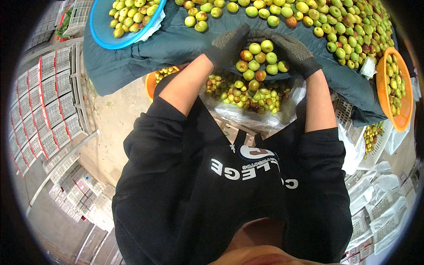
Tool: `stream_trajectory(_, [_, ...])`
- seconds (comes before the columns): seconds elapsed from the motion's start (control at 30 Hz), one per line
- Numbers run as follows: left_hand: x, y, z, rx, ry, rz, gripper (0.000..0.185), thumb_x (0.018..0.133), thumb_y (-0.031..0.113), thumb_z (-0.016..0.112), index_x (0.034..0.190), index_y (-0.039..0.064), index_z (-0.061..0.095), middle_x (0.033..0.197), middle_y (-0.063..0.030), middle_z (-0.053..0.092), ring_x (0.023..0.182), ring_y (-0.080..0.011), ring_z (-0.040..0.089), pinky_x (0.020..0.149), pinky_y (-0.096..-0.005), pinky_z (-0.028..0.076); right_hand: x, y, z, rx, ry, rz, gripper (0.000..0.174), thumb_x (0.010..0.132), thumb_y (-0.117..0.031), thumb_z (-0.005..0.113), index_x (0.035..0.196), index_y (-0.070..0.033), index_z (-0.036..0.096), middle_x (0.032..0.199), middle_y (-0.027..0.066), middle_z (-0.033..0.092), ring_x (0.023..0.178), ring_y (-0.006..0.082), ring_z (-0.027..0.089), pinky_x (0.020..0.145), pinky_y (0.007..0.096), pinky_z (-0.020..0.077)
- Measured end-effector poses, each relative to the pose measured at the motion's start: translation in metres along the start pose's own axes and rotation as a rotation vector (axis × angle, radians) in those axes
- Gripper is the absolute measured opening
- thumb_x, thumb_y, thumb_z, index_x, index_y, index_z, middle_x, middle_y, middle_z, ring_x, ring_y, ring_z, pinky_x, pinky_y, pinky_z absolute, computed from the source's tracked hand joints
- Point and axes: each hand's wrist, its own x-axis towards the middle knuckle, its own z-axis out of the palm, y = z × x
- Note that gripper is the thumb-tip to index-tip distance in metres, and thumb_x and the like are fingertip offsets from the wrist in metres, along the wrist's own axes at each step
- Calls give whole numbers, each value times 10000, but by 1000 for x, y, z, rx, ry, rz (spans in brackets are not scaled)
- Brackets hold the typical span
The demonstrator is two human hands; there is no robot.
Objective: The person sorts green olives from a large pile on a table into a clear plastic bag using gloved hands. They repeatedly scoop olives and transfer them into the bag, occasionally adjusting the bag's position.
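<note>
My left hand point(228, 44) and my right hand point(294, 49), both in dark gloves with dotted palms or backs, curve around a cluster of green and reddish jujube-like fruits point(254, 65) at the near edge of a dark cloth point(159, 54). Some of these fruits appear to be dropping over the edge. Below them is a plastic-lined container point(245, 114) holding many similar fruits point(265, 101). A large heap of fruits point(351, 29) lies on the cloth at the far right. Whether the fingers grip any single fruit is hidden.
A blue basket point(124, 45) of fruit stands at the upper left, an orange basket point(404, 119) of fruit at the right. Another orange basket point(150, 84) is partly under the cloth. Stacked white crates point(49, 99) stand left; plastic-covered crates point(374, 202) are at the lower right.
</note>
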Motion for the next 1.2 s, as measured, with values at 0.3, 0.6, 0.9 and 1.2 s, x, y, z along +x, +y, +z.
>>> stream_trajectory(0.3, [-33,17,32,-182,-31,59,322,881,117,449,1188,39,502,1147,-156,559,1008,-306,558,880,-360,438,-9,-24,-12,276,-395,102,339,826,-163,537,1153,-73,534,1142,125,558,1021,273,555,877,343,453])
stream_trajectory(0.6, [-117,-31,118,348,-436,-511,703,700,348,676,1288,111,373,1071,-194,570,963,-356,573,805,-417,463,-63,-17,26,45,-614,136,389,879,-370,470,1043,-47,613,934,146,634,859,297,607,788,360,470])
stream_trajectory(0.9, [-102,-70,181,202,-220,-1255,1088,651,511,712,1416,217,-3,1412,-250,186,1253,-366,326,988,-374,349,-111,3,247,-379,-73,-50,497,784,-401,559,1211,-157,486,1247,167,464,1125,362,444,998,486,280])
stream_trajectory(1.2, [-17,-70,152,225,-131,-655,690,736,510,562,1265,86,435,1271,-149,462,1148,-313,457,927,-401,380,-96,64,192,-595,-54,603,393,763,-376,555,1006,-73,617,1020,107,624,929,325,568,820,419,421])
